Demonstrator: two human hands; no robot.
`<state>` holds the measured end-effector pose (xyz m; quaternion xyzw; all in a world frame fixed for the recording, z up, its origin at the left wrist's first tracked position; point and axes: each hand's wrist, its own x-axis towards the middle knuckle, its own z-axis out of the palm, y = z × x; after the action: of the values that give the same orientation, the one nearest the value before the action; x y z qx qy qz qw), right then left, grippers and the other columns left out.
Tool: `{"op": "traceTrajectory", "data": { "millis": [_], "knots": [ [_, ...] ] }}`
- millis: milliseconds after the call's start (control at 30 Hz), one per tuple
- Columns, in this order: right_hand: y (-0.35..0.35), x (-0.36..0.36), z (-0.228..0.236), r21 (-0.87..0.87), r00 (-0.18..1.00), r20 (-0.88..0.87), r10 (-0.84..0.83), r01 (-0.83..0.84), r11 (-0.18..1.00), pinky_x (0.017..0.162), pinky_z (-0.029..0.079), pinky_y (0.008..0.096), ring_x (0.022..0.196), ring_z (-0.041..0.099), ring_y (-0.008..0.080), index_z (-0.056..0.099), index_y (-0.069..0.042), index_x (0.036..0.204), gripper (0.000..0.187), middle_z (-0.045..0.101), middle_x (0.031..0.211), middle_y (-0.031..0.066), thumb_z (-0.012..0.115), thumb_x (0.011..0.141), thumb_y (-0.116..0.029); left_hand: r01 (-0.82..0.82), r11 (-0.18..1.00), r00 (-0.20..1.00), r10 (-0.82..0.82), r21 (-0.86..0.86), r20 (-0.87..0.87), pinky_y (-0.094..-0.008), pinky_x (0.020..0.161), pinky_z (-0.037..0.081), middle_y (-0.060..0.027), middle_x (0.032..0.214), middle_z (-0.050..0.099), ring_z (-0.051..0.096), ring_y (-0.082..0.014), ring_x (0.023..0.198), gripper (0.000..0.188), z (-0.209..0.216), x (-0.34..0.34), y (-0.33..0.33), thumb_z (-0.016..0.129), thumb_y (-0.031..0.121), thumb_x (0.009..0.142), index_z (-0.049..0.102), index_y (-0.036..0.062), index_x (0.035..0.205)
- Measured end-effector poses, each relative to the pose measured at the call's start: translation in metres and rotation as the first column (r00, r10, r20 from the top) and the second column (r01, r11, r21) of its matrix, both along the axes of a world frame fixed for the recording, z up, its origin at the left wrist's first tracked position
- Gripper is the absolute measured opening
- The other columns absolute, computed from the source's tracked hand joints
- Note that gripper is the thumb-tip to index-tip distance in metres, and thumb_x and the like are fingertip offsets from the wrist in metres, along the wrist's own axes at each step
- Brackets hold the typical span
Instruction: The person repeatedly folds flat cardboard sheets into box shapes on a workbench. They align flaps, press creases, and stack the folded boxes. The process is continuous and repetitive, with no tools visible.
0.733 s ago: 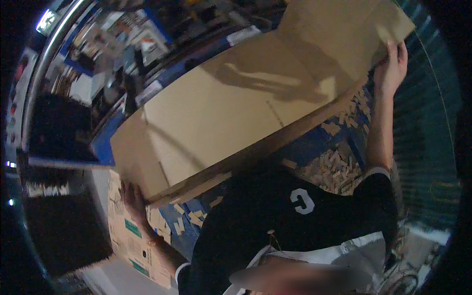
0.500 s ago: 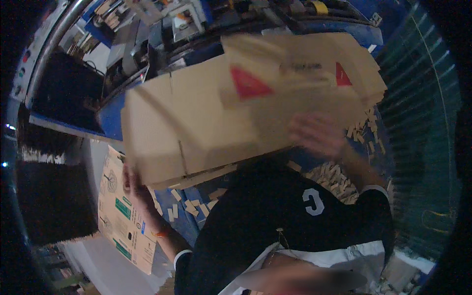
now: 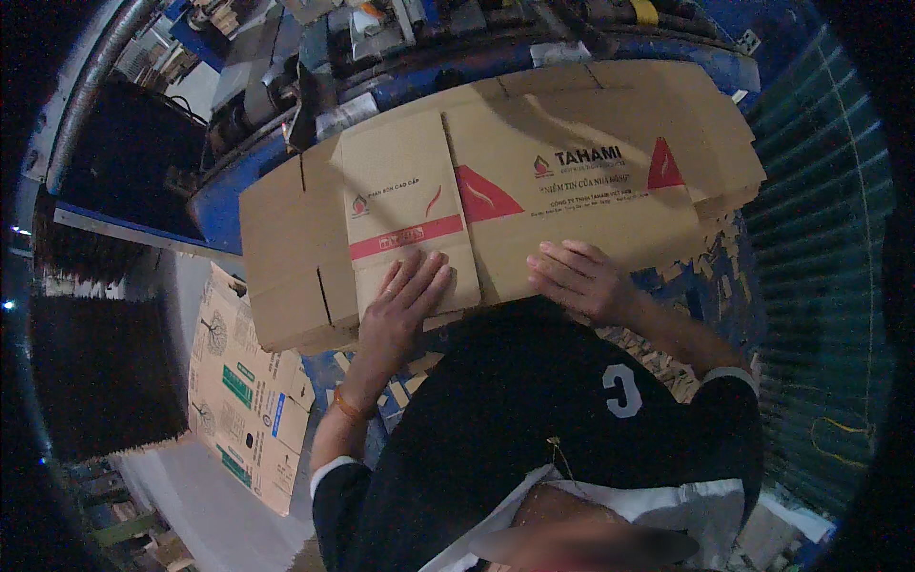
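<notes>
Brown, red-printed flat cardboard carton (image 3: 591,224): lies on plain brown layered cardboard (image 3: 286,257), near its lower edge.
Left hand (image 3: 405,300): fingers slightly apart, flat on the carton's narrow left panel.
Right hand (image 3: 586,281): fingers over the carton's lower edge; cannot tell whether gripping.

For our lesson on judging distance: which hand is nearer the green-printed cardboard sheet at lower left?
Left. The left hand rests on the red-striped panel, up and right of the cardboard sheet; the right hand is farther right.
</notes>
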<state>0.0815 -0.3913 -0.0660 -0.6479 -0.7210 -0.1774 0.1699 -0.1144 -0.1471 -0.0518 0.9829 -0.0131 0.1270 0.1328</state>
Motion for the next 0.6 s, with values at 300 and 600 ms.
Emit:
{"op": "traceTrajectory", "data": {
  "millis": [300,600],
  "knots": [
    [0.046,0.032,0.014,0.037,0.993,0.083,0.079,-0.082,0.996,0.094,0.046,0.0389,0.114,0.055,0.0256,0.062,-0.009,0.109,0.03,0.059,0.122,0.0074,0.056,0.082,-0.018,-0.036,0.999,0.986,0.034,0.011,0.164,-0.0419,0.109,0.035,-0.0098,0.14,0.046,0.043,-0.0296,0.13,0.057,0.015,0.006,0.036,0.053,-0.001,0.08,0.049,0.0133,0.134],
    [0.169,0.147,-0.001,-0.031,0.984,-0.177,0.002,-0.008,0.999,0.097,0.045,0.0412,0.119,0.052,0.0313,0.063,-0.009,0.109,0.025,0.053,0.131,0.0138,0.057,0.087,-0.02,-0.079,0.994,0.881,0.104,-0.073,0.462,-0.0401,0.109,0.03,-0.0193,0.14,0.042,0.038,-0.0349,0.132,0.047,0.028,0.127,0.112,0.037,0.009,0.091,0.045,0.0061,0.137]
  ]
}}
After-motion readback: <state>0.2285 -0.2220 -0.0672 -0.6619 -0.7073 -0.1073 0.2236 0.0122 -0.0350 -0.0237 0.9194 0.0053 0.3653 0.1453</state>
